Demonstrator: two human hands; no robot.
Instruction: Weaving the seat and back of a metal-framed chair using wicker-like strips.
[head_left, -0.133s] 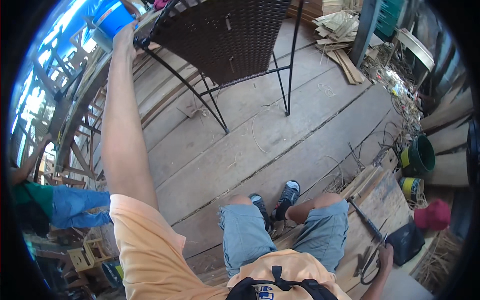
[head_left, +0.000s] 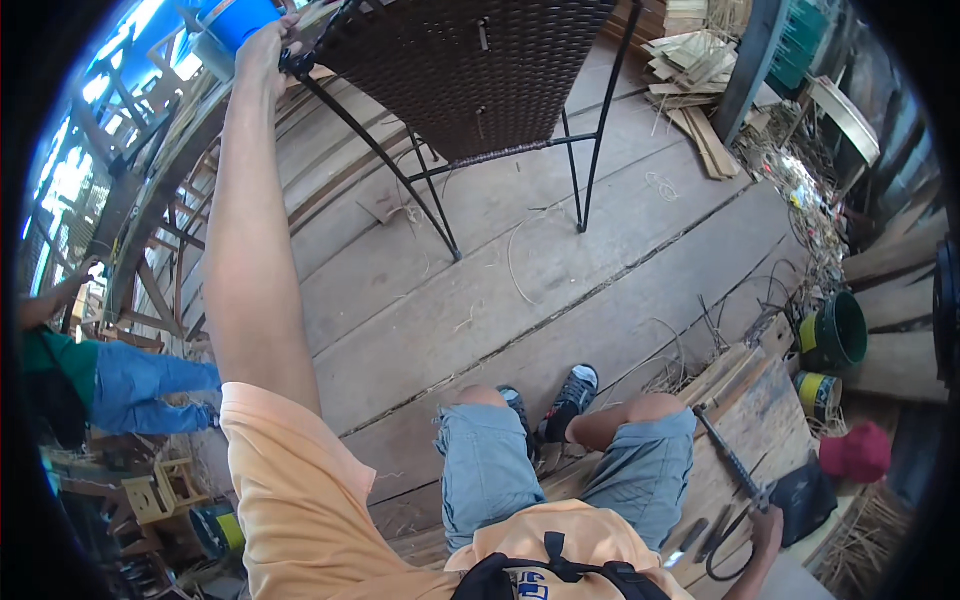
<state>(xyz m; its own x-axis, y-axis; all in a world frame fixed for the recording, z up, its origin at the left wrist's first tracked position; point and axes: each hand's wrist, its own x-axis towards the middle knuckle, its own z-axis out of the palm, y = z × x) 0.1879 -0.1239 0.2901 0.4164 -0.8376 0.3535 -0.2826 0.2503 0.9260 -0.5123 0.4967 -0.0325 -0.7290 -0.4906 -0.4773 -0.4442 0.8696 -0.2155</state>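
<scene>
A dark brown woven chair with a thin black metal frame stands tilted ahead of me at the top. My left arm reaches far out, and my left hand is closed around the chair frame's upper left corner; some of its fingers are hidden. At the lower right my right hand is closed at the end of a dark rod-like tool whose exact kind I cannot make out. A thin black loop bends out beside this hand. Flat hand tools lie on the wooden board nearby.
A black pouch, a maroon cap and green buckets are at the right. Wood slats are piled at the back. A blue bucket stands upper left. Another person in blue trousers is at the left.
The chair and my left hand sit slightly further right in view. My right hand has shifted slightly, the black loop has widened, and the flat tools beside it show more clearly.
</scene>
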